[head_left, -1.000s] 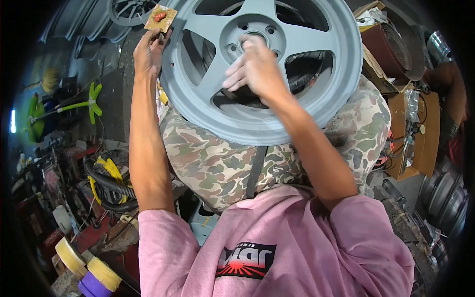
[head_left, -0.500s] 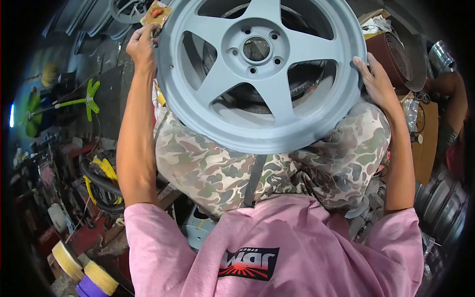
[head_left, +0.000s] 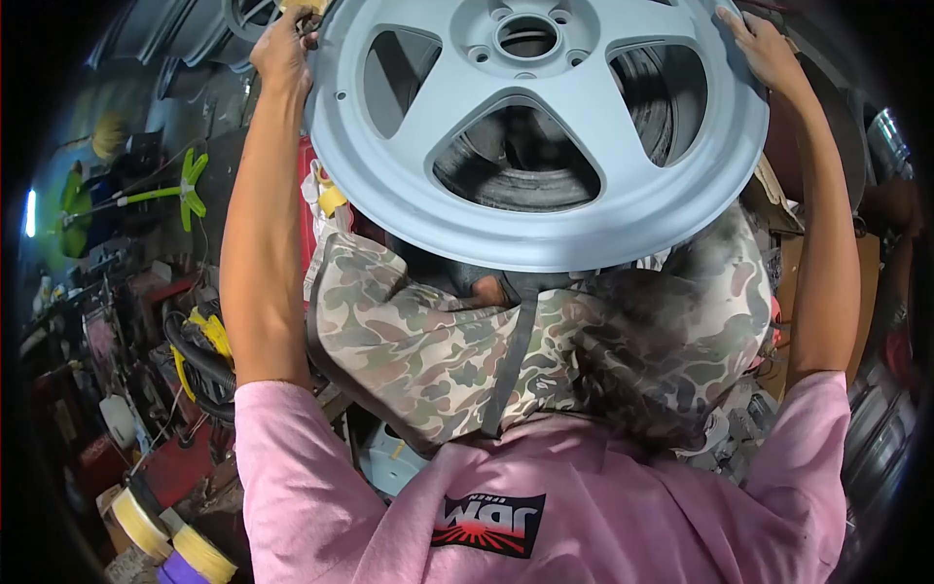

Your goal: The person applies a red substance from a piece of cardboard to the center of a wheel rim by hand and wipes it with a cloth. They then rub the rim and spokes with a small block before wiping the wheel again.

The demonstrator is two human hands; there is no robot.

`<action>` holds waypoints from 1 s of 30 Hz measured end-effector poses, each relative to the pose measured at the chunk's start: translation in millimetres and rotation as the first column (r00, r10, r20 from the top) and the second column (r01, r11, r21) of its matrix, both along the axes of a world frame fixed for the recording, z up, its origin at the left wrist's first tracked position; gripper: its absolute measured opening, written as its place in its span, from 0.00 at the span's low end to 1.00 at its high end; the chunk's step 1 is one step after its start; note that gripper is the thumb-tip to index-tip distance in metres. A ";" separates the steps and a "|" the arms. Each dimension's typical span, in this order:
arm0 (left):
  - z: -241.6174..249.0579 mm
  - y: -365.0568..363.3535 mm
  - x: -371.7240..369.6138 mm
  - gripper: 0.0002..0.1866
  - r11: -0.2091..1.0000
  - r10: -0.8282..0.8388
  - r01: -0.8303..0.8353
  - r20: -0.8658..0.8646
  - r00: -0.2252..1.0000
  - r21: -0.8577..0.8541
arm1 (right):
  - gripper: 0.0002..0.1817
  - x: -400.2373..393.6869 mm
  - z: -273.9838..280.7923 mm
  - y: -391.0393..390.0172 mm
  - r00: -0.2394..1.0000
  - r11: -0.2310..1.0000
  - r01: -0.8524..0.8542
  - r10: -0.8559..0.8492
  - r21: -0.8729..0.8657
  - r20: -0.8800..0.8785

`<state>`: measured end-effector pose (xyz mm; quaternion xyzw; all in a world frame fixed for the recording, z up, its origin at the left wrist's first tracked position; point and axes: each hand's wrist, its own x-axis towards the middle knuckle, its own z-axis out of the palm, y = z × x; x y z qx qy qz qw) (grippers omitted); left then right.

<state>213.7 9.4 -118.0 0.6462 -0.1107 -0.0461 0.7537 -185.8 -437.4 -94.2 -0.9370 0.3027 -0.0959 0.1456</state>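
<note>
A five-spoke car wheel rim (head_left: 545, 112) in matte pale grey hangs in front of me, its top cut off by the frame edge. At its left edge, my left hand (head_left: 283, 51) is closed with the fingers partly behind the rim. My right hand (head_left: 765, 47) grips the opposite edge, thumb on the front lip. Through the gaps between the spokes shows a dark, dusty tyre (head_left: 520, 146) underneath. The rim's lower edge is above my camouflage-clad lap (head_left: 428, 331).
Bundled yellow hose and black tubing (head_left: 204, 350) lie to the left, near a lime-green fan-like piece (head_left: 192, 190). Rolls of yellow tape (head_left: 141, 526) sit at lower left. Metal rims (head_left: 880, 438) are stacked at right, beside a brown cardboard sheet (head_left: 808, 282).
Both hands have raised the rim and moved it away from my body, slightly to the right. More of my lap and the tyre underneath now shows.
</note>
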 end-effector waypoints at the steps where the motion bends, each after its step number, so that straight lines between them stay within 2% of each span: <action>1: 2.0 -1.2 -4.6 0.13 1.000 0.002 -0.002 0.005 1.000 -0.004 | 0.30 4.7 4.2 8.3 1.000 1.000 -0.002 0.002 -0.004 0.005; 3: 14.7 -5.7 -30.0 0.12 0.997 0.070 -0.067 -0.065 0.995 0.049 | 0.26 4.8 6.8 22.3 0.996 0.969 0.073 -0.059 -0.236 0.067; 4: 11.4 -2.2 -32.0 0.11 0.997 0.080 -0.079 -0.059 0.995 0.024 | 0.26 3.1 -4.2 15.0 0.996 0.969 0.079 -0.065 -0.234 0.066; 6: 11.7 0.6 -39.9 0.11 0.998 0.067 -0.068 -0.028 0.997 -0.010 | 0.25 2.8 -20.8 -2.2 0.999 0.942 -0.026 0.037 -0.335 0.028; 7: 12.4 2.0 -43.9 0.12 0.997 0.060 -0.059 0.006 0.998 -0.047 | 0.25 1.8 -24.7 -3.2 0.999 0.943 -0.022 0.034 -0.333 0.028; 9: 16.5 -3.7 -44.6 0.11 0.995 0.092 -0.090 0.041 0.995 -0.051 | 0.24 7.7 -12.7 7.1 0.980 0.984 -0.048 0.079 -0.170 0.181; 10: 18.6 -4.4 -45.6 0.10 0.994 0.106 -0.105 0.061 0.993 -0.007 | 0.24 10.8 -13.8 7.0 0.989 0.992 0.024 -0.005 -0.127 0.147; 11: 20.4 -4.3 -46.7 0.10 0.992 0.122 -0.125 0.083 0.989 0.033 | 0.23 8.6 -13.3 11.1 0.977 0.995 -0.026 0.046 -0.101 0.210; 14: 22.6 2.4 -49.5 0.11 0.994 0.112 -0.113 0.109 0.988 0.008 | 0.22 7.3 -11.0 23.7 0.981 0.984 0.069 -0.037 -0.165 0.188; 16: 25.5 4.5 -45.6 0.12 0.995 0.100 -0.100 0.103 0.990 -0.003 | 0.39 8.4 -15.1 4.2 0.985 0.995 0.079 -0.067 -0.068 0.159; 17: 28.2 6.1 -47.6 0.12 0.994 0.109 -0.108 0.102 0.989 -0.017 | 0.39 10.6 -10.4 8.3 0.985 0.994 0.071 -0.057 -0.082 0.160; 19: 30.9 9.0 -50.3 0.12 0.989 0.105 -0.097 0.066 0.992 -0.115 | 0.42 10.2 -4.9 18.7 0.972 0.988 0.154 -0.147 -0.025 0.183; 21: 28.7 9.8 -48.2 0.12 0.983 0.095 -0.084 0.057 0.994 -0.165 | 0.41 10.9 -3.0 34.1 0.963 0.984 0.155 -0.130 -0.092 0.237; 23: 21.6 9.1 -49.5 0.12 0.974 0.085 -0.074 0.043 0.995 -0.212 | 0.34 9.8 -4.1 36.9 0.939 0.981 0.194 -0.181 -0.016 0.292; 26: 12.0 5.6 -50.1 0.13 0.984 0.055 -0.036 0.107 0.993 -0.173 | 0.32 5.2 -3.9 44.5 0.928 0.974 0.205 -0.160 -0.102 0.336; 27: 10.9 8.9 -52.5 0.13 0.999 0.008 -0.002 0.133 0.991 -0.049 | 0.32 4.6 -1.9 47.4 0.920 0.964 0.224 -0.161 -0.143 0.358; 30: 0.6 15.9 -42.0 0.11 0.991 -0.035 0.051 0.132 0.991 -0.124 | 0.26 6.1 -1.1 49.9 0.917 0.964 0.160 -0.065 -0.212 0.394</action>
